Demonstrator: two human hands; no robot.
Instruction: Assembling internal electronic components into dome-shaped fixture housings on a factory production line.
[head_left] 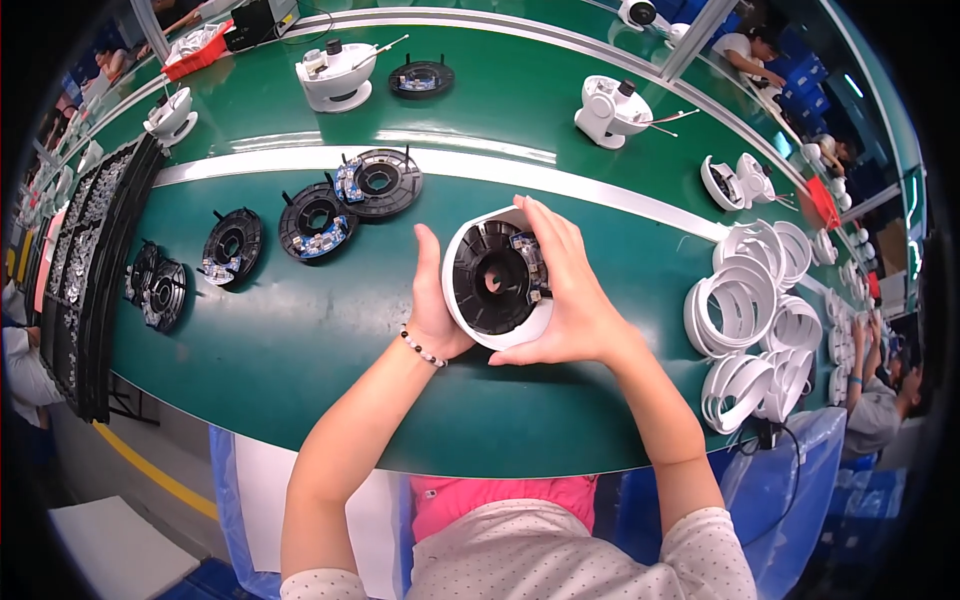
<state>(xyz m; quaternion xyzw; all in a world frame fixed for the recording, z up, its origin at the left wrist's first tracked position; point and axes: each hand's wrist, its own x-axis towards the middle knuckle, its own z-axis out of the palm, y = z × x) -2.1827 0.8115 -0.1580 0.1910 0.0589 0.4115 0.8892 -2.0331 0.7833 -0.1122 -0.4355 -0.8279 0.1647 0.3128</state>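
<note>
Between my hands, above the near part of the green table, is a white plastic ring with a round black disc seated inside it. A small circuit board sits on the disc's right side. My left hand supports the ring's left side, thumb pointing up, its other fingers hidden underneath. My right hand wraps the right side, fingertips at the top rim and thumb along the lower rim. Skin shows through the disc's centre hole. Loose black discs with circuit boards lie to the left.
Several white rings are piled at the right. A black rack of small parts stands along the left. Beyond a pale rail, white rounded assemblies stand on a green surface. Other people work at the far right.
</note>
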